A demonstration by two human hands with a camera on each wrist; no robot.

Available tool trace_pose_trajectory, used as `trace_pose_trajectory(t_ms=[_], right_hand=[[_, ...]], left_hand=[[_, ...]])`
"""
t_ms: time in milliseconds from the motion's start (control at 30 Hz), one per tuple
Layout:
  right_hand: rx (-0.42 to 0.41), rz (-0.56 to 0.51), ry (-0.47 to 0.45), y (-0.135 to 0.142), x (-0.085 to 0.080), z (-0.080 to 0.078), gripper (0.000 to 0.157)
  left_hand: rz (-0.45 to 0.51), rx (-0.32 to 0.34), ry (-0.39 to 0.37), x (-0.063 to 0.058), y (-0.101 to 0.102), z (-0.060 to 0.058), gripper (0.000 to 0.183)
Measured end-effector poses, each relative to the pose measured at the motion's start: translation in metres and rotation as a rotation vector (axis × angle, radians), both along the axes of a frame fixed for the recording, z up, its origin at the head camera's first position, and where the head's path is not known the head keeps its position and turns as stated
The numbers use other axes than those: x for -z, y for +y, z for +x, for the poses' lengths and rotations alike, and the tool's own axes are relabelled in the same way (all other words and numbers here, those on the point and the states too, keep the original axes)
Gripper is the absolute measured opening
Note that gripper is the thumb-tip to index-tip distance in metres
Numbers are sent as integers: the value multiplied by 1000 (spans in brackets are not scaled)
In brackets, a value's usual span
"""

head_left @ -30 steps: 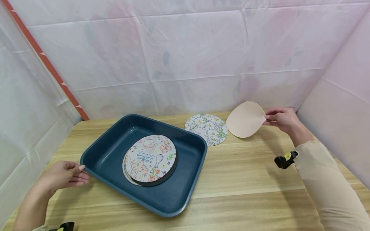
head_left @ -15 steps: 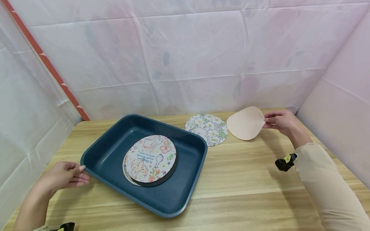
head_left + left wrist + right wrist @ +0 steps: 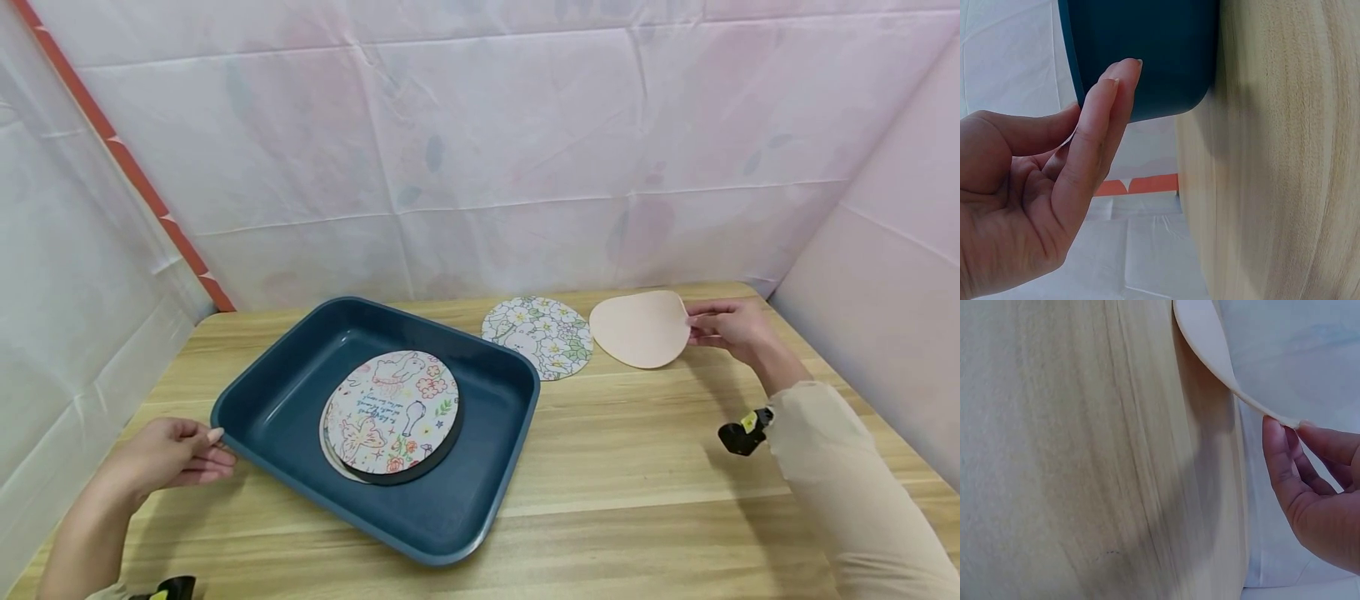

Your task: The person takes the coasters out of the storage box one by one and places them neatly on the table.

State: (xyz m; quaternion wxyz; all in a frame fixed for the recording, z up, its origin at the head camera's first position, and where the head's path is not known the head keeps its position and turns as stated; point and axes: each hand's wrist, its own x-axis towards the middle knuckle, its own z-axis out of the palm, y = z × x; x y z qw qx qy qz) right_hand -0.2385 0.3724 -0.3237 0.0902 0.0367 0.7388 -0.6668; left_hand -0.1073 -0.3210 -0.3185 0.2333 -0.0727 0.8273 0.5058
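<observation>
At its near-left corner, the blue rectangular pan [image 3: 468,492] is pinched at the rim by my left hand [image 3: 172,454]. In the left wrist view the thumb is at the rim edge and the fingers lie along the outside wall. My right hand [image 3: 731,325] pinches the right edge of a thin, plain beige round mat [image 3: 637,329] between thumb and fingers. That edge is lifted and bent upward in the right wrist view, while the far part slopes down to the table. Left of it, a round mat with a flower print [image 3: 547,337] lies flat.
Inside the pan sits a round piece with a rabbit-and-flower print [image 3: 393,412], dark below, over another pale disc [image 3: 333,467] that peeks out. The wooden table [image 3: 600,500] ends at a cloth backdrop [image 3: 487,150] behind, with cloth sides too.
The beige mat has come down flatter toward the table, its raised edge lower, as my right hand moved down slightly. My left hand and the pan stay in place.
</observation>
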Motion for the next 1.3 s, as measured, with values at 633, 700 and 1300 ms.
trace_pose_trajectory(t_ms=[633,700,1300], right_hand=[[-43,86,-60,11,7,6,25],[-46,91,-68,11,7,7,24],[-137,212,-113,13,10,9,39]], left_hand=[[-9,-3,-3,-1,2,0,29],[-8,-1,-3,-1,2,0,29],[-3,0,1,-1,1,0,29]])
